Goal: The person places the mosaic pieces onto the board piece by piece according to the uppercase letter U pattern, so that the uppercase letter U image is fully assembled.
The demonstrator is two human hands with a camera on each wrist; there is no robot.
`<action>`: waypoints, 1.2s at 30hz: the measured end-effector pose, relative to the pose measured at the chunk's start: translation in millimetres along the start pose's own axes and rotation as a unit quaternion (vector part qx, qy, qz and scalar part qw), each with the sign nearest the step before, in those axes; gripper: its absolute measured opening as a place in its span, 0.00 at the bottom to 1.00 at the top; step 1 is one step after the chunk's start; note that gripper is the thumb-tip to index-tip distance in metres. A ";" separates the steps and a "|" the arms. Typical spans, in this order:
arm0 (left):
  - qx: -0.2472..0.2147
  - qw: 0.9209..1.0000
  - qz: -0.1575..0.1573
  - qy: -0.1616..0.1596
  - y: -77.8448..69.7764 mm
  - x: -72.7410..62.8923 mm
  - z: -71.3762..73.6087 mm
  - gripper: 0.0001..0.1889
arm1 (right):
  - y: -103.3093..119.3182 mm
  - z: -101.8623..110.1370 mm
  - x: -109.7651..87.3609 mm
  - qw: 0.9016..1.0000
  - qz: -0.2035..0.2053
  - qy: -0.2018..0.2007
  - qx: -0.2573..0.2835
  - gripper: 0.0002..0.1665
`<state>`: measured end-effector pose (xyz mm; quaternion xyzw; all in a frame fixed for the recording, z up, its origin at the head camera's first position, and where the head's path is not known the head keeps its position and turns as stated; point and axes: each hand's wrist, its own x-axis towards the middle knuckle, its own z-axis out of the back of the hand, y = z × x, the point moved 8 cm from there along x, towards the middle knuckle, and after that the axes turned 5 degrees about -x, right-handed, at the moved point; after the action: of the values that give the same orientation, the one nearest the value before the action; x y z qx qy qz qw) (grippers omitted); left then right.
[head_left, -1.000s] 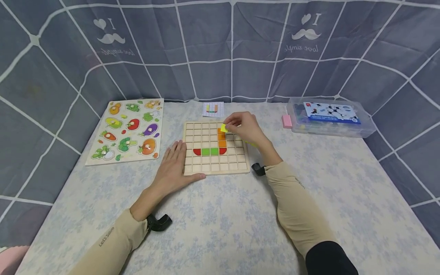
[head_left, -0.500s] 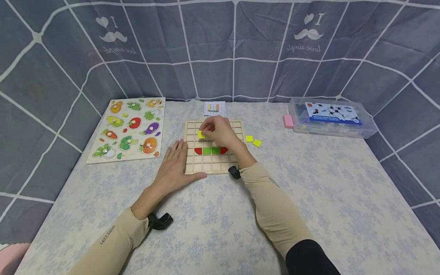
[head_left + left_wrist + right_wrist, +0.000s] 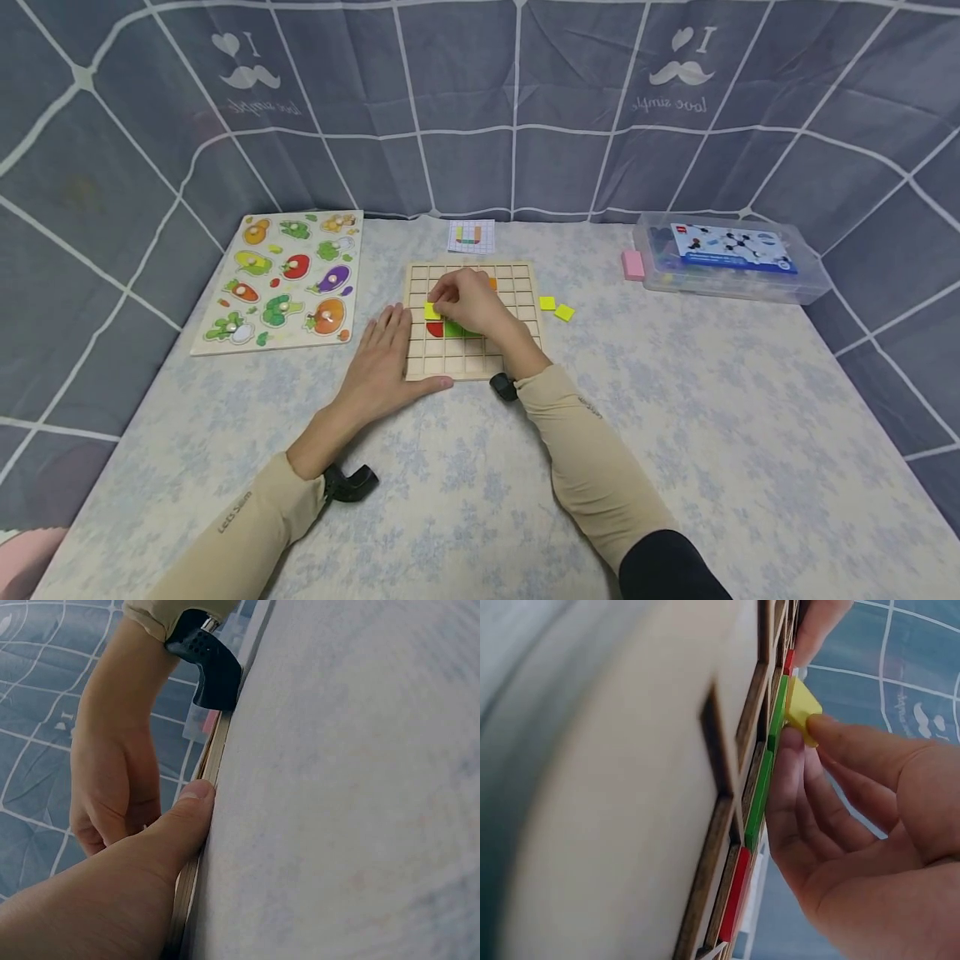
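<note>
A wooden grid board (image 3: pixel 442 365) lies on the table in the head view. My left hand (image 3: pixel 373 360) rests along its left edge, fingers straight, with the thumb at the front edge. Between thumb and fingers, my right hand (image 3: pixel 474 302) pinches a yellow square tile (image 3: pixel 802 706), close over the board's left part. Just below that tile sits a red rounded-corner tile (image 3: pixel 436 330), followed by green tiles (image 3: pixel 759 796) in a row. A second red tile (image 3: pixel 736 894) shows in the right wrist view. One orange tile (image 3: pixel 492 284) peeks out behind the right hand, which hides others.
Two loose yellow tiles (image 3: pixel 547 303) lie right of the board. Behind it is a small pattern card (image 3: pixel 471 237). A vegetable peg puzzle (image 3: pixel 292 287) stands at the left; a pink block (image 3: pixel 633 265) and a clear plastic box (image 3: pixel 735 258) are at the back right.
My right hand has carried the yellow tile from the board's upper right side to its left, then down toward the red tile. The left hand has stayed on the board's edge.
</note>
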<state>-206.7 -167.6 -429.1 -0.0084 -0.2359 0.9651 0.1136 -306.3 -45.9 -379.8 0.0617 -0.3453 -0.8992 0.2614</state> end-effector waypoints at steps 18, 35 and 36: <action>-0.006 1.000 -0.004 -0.001 -1.5 0.3 0.7 0.68 | -7.5 18.3 -3.1 0.999 -0.015 -0.030 -0.023 0.09; -0.011 1.000 -0.001 -0.004 -4.1 1.1 0.4 0.69 | -92.7 110.2 -45.3 0.993 -0.089 -0.073 -0.011 0.13; -0.011 1.000 -0.001 -0.006 -4.6 0.8 0.6 0.69 | -96.8 113.7 -48.3 0.993 -0.093 -0.073 -0.013 0.13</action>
<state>-206.6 -163.8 -426.5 -0.0038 -0.2473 0.9623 0.1135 -339.5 106.3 -360.7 0.0239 -0.3451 -0.9259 0.1516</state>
